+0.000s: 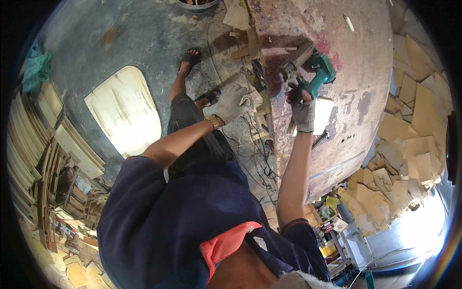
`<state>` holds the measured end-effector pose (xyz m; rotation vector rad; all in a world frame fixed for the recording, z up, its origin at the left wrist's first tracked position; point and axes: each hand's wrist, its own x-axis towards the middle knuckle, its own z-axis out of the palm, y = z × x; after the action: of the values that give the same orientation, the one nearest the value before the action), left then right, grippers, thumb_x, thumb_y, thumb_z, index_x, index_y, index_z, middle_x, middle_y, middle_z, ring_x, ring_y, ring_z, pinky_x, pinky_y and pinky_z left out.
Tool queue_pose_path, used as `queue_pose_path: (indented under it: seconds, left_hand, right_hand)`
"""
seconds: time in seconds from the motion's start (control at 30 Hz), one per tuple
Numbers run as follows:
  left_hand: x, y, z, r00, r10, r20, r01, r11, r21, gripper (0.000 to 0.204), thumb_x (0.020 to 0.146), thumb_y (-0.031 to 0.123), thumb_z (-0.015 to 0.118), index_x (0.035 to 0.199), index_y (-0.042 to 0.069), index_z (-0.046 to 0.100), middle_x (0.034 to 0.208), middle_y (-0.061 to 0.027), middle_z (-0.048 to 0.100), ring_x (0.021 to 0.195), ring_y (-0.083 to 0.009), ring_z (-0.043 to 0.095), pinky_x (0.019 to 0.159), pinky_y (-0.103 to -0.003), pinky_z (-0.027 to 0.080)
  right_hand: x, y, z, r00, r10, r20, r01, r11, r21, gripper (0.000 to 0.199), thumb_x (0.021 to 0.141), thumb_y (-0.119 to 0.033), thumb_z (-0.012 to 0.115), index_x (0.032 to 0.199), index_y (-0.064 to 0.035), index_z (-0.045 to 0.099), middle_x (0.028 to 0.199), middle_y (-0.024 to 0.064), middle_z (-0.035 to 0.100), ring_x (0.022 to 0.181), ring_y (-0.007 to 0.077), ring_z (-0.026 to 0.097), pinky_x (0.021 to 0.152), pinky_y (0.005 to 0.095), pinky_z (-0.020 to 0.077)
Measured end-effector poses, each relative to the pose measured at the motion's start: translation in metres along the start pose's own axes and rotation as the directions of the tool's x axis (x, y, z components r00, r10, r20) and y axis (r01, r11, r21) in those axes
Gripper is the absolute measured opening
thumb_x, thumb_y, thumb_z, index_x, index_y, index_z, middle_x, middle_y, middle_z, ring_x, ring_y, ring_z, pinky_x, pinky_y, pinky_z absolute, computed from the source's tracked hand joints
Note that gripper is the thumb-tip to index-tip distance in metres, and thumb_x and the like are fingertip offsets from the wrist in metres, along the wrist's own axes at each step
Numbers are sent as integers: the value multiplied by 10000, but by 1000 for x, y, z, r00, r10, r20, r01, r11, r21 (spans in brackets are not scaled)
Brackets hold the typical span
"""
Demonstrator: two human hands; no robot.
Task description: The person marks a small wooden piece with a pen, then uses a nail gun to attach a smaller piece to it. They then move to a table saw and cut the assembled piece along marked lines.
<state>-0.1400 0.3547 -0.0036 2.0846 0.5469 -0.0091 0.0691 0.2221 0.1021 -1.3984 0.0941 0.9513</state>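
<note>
My right hand [303, 113], in a grey work glove with dark fingers, is closed round the handle of a green staple gun [323, 72]. The tool's long metal magazine points up and away over the worn reddish-brown workbench [356, 72]. To the left, my gloved left hand [230, 104] hovers off the bench's edge with its fingers curled. Whatever its fingertips hold, if anything, is too small to make out. A pale flat panel [324, 115] lies on the bench just right of my right wrist.
Cables [255, 164] and wood offcuts [262, 120] crowd the bench's left edge. On the floor at left lies a rounded plywood panel [127, 108], beside stacked curved boards [26, 149]. Thin wooden scraps [409, 159] are heaped beyond the bench at right. A pincer-like tool [321, 138] lies on the bench.
</note>
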Motion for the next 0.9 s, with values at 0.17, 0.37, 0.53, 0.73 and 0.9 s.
queue_pose_path:
  seconds: [0.17, 0.37, 0.53, 0.73, 0.9]
  left_hand:
    - [33, -32, 84, 974, 168, 150, -190, 970, 149, 573, 807, 335, 763, 1278, 59, 590, 1366, -164, 527, 1332, -366, 452, 1085, -494, 387]
    - [85, -34, 130, 953, 160, 256, -210, 960, 184, 644, 767, 370, 750, 1344, 129, 596, 1454, -90, 522, 1362, -315, 454, 1108, -456, 363]
    - [68, -58, 132, 913, 254, 318, -265, 964, -10, 364, 813, 357, 727, 1035, 69, 705, 1017, -156, 710, 998, -368, 673, 856, -466, 528]
    - [-11, -58, 79, 948, 17, 317, 146, 862, -485, 398, 831, 339, 787, 1057, 24, 698, 984, -159, 723, 914, -339, 689, 802, -429, 540]
    - [-52, -29, 31, 933, -314, 178, 340, 601, -723, 305, 899, 286, 753, 966, -4, 682, 839, -99, 704, 773, -262, 683, 736, -415, 543]
  right_hand:
    - [-16, -40, 14, 934, -218, -284, -168, 432, -886, 529, 892, -439, 776, 1140, 22, 696, 739, 83, 711, 581, 136, 648, 524, 258, 493]
    - [-86, 13, 30, 954, -150, -261, -174, 434, -884, 413, 900, -246, 766, 1218, -11, 648, 743, 117, 690, 693, 168, 675, 617, 353, 530]
    - [-129, 88, 39, 947, 126, -296, -321, 312, -894, 466, 852, -294, 786, 1226, -57, 639, 903, 166, 712, 877, 347, 711, 755, 442, 556]
    - [-148, 141, 44, 972, 187, -144, -182, 206, -961, 505, 820, -359, 790, 1230, -105, 642, 1257, 223, 599, 1087, 434, 628, 895, 506, 530]
    - [-137, 154, 71, 976, 212, 56, -7, 288, -958, 470, 797, -337, 817, 1182, -107, 678, 1249, 226, 593, 1086, 444, 627, 894, 511, 531]
